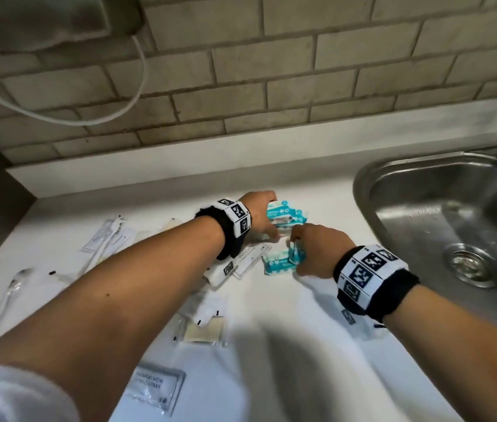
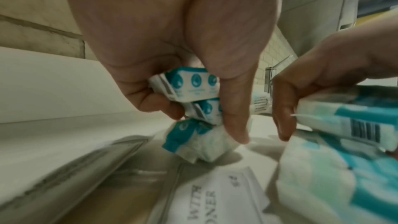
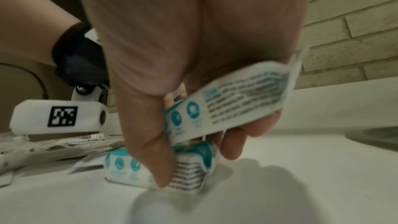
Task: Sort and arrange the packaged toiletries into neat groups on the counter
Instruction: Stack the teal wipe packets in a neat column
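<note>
Nearest to me on the white surface (image 1: 287, 345) lies a clear sachet (image 1: 157, 388) printed "shampoo with conditioner", and just beyond it a small packet with a pale yellow content (image 1: 203, 330). Off to the left I see a wrapped plastic spoon (image 1: 13, 287) and, farther back, a long clear toothbrush packet (image 1: 107, 236).

Past those, my right hand (image 1: 314, 251) grips a teal-and-white soap packet (image 3: 232, 103) between thumb and curled fingers, holding it tilted just above a second teal packet (image 1: 279, 263) that lies flat on the surface. The right thumb tip comes down against that lower packet in the right wrist view. Beside it to the left rests another shampoo sachet (image 1: 252, 258), partly under my left wrist.

A little farther, my left hand (image 1: 261, 214) is curled round a stack of the same teal packets (image 2: 189, 84); in the left wrist view I count two held between thumb and fingers, with a third crumpled packet (image 2: 200, 142) under them on the surface. More teal packets (image 1: 287, 214) sit grouped beyond the fingers.

To the right is the steel sink (image 1: 393, 178), and behind everything the brick-tiled wall (image 1: 271, 71) with a white cable (image 1: 89, 117) hanging across it.
</note>
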Motion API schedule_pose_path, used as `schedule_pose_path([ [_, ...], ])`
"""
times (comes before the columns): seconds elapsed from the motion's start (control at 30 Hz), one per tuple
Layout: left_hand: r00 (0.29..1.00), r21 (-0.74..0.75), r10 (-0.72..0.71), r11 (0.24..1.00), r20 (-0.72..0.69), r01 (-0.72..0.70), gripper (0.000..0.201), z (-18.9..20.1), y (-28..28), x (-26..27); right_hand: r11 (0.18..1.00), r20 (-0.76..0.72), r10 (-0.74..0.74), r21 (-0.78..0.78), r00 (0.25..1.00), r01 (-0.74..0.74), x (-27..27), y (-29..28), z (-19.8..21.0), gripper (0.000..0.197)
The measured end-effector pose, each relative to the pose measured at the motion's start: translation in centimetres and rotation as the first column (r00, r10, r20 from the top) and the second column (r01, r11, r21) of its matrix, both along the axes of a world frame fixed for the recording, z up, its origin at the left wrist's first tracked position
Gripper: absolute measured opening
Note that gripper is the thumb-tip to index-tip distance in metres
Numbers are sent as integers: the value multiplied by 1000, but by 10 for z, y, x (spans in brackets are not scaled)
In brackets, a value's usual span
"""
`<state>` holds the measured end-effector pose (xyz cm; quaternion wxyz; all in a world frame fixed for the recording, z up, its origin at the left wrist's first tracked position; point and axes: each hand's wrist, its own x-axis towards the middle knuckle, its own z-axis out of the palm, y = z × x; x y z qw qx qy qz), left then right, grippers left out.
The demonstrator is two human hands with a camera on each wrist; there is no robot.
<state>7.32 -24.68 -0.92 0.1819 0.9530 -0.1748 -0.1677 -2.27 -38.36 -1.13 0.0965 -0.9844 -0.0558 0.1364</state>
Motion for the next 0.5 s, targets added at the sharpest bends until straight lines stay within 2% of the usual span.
schedule_pose_path([
  [0.1, 997, -18, -9, 1000, -81, 7, 54, -4, 0, 2, 1000, -29, 0, 27, 1000, 1, 3, -4, -1, 44],
  [0.2, 995, -61, -11, 998, -104, 5, 53, -3, 5, 5, 998, -33, 5, 59, 999, -3, 6, -4, 5, 45],
  [0.33, 995, -153, 39, 987, -89, -53, 45, -1, 16, 13, 993, 5, 43, 106, 999, -43, 3, 5, 14, 58],
  [0.43, 994, -129, 71, 988, -84, -82, 42, 2, 20, 23, 970, -103, 154, 203, 983, -130, -11, 11, 16, 66],
  [0.5, 988, -101, 85, 990, -126, -98, 40, 4, 21, 27, 965, -190, 209, 201, 959, -170, -21, 14, 12, 65],
])
